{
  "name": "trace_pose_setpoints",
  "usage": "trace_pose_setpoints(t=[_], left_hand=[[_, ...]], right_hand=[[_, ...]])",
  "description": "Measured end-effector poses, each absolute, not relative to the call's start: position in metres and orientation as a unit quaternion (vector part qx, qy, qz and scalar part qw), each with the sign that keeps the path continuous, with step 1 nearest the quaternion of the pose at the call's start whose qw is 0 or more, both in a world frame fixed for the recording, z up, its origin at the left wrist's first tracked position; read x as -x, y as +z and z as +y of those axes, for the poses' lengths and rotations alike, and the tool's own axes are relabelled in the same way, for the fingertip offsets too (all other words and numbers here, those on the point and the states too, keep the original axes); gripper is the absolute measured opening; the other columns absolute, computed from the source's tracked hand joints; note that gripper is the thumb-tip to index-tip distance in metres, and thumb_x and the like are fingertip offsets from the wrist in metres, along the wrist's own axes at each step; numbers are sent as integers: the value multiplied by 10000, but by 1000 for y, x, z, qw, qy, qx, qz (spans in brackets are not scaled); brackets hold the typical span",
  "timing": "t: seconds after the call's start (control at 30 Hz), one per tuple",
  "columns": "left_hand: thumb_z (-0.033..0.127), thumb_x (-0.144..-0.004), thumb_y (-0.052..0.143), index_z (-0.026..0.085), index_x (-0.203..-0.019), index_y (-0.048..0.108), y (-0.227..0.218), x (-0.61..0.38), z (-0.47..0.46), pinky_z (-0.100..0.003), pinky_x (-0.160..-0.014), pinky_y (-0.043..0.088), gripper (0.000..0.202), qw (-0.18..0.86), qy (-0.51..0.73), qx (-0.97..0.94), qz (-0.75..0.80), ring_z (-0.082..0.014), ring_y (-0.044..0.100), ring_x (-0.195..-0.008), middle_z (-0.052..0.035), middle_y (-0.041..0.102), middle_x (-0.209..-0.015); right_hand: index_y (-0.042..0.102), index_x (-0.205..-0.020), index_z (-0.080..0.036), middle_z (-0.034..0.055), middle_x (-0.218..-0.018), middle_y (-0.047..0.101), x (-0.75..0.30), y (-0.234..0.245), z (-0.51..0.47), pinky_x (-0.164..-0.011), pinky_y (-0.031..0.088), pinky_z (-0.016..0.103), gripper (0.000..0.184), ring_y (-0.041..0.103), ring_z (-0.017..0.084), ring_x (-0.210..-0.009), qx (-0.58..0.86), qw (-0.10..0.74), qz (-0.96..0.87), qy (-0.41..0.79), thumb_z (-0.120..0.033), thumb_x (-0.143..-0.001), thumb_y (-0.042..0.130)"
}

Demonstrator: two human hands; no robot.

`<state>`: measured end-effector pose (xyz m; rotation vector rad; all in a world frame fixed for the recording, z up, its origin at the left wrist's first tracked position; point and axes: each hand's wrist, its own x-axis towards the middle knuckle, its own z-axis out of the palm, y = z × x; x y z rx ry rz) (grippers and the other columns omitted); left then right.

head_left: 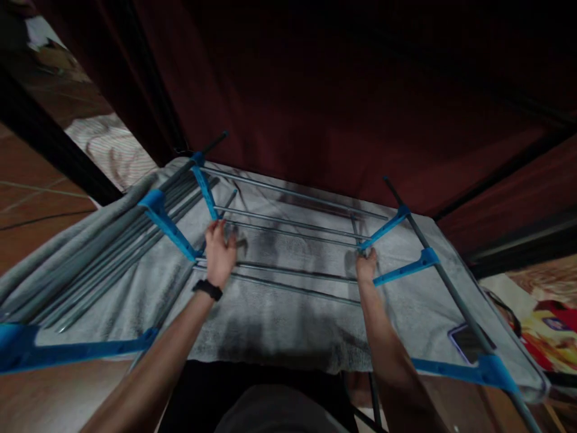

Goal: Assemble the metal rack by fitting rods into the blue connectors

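A folding drying rack (288,231) with grey metal rods and blue plastic joints stands before me, with a grey towel (279,313) spread across it. My left hand (219,251) rests on the towel by a blue joint, fingers spread over a rod. A black band sits on that wrist. My right hand (366,264) is closed on the towel's fabric next to the right blue joint (387,227).
Dark red curtains (360,108) hang right behind the rack. A phone (469,341) lies on the towel near the rack's right rail. Brown tiled floor and striped cloth (112,147) show at the left, and a colourful patterned mat (550,319) lies at the right.
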<state>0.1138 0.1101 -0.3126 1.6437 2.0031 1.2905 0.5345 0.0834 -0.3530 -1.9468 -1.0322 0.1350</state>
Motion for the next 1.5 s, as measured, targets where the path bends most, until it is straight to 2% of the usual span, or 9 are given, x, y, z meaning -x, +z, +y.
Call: trace_pose_setpoints(t=[0.07, 0.17, 0.23, 0.33, 0.43, 0.6, 0.87, 1.17, 1.5], left_hand=[[208, -941, 472, 188, -1331, 518, -326, -133, 60, -449, -1158, 378, 394, 104, 470, -631, 608, -252, 435, -1364, -124, 469, -1428], [222, -973, 410, 237, -1351, 527, -357, -145, -5, -425, -1095, 464, 396, 111, 405, -721, 552, -242, 480, -1341, -103, 485, -1443], [234, -979, 405, 245, -1364, 531, -373, -143, -32, -420, -1085, 476, 405, 97, 343, -772, 526, -243, 500, -1327, -95, 507, -1437], [288, -985, 411, 214, -1399, 510, -385, -135, -51, -438, -1097, 463, 432, 68, 279, -799, 528, -260, 501, -1330, -117, 512, -1445], [333, -984, 411, 181, -1392, 518, -386, -130, -55, -452, -1092, 464, 448, 52, 258, -789, 555, -271, 520, -1311, -146, 518, -1440], [310, -971, 418, 152, -1326, 575, -386, -132, -55, -473, -1102, 449, 419, 43, 256, -792, 553, -287, 535, -1292, -163, 573, -1375], [327, -968, 412, 142, -1360, 541, -389, -130, -51, -447, -1094, 453, 452, 29, 264, -785, 559, -270, 540, -1288, -158, 552, -1404], [332, -966, 426, 117, -1330, 570, -390, -130, -52, -434, -1094, 459, 446, 18, 259, -787, 560, -276, 555, -1270, -163, 584, -1363], [335, -969, 432, 158, -1339, 564, -392, -126, -53, -459, -1082, 475, 431, 47, 275, -784, 554, -286, 553, -1274, -151, 584, -1362]], right_hand=[[478, -1373, -117, 176, -1380, 516, -507, -357, 54, -1107, 373, 477, 544, 479, 267, -1286, 757, 480, -441, 50, -186, -833, 475], [541, -1317, -185, 122, -1325, 565, -456, -374, -4, -1080, 411, 475, 493, 519, 240, -1248, 656, 498, -560, 88, -180, -838, 424], [585, -1264, -202, 111, -1260, 609, -426, -390, -42, -1065, 436, 451, 449, 549, 223, -1217, 619, 466, -622, 112, -160, -857, 399], [602, -1266, -217, 113, -1286, 613, -404, -410, -81, -1055, 449, 443, 448, 547, 224, -1230, 612, 398, -679, 78, -141, -879, 390], [588, -1294, -210, 116, -1304, 613, -402, -415, -95, -1064, 437, 445, 448, 532, 228, -1259, 607, 345, -715, 26, -131, -895, 401], [592, -1267, -170, 127, -1266, 630, -403, -405, -95, -1046, 441, 442, 432, 555, 230, -1223, 614, 297, -732, -15, -78, -887, 407], [584, -1262, -188, 115, -1246, 629, -397, -404, -95, -1031, 433, 434, 440, 555, 232, -1194, 619, 295, -728, -32, -65, -869, 429], [572, -1269, -183, 117, -1242, 633, -399, -409, -95, -1011, 450, 437, 421, 569, 239, -1173, 613, 298, -731, -39, -63, -890, 435], [583, -1281, -195, 120, -1237, 639, -397, -401, -97, -1001, 467, 453, 437, 583, 245, -1169, 615, 305, -726, -21, -91, -888, 423]])
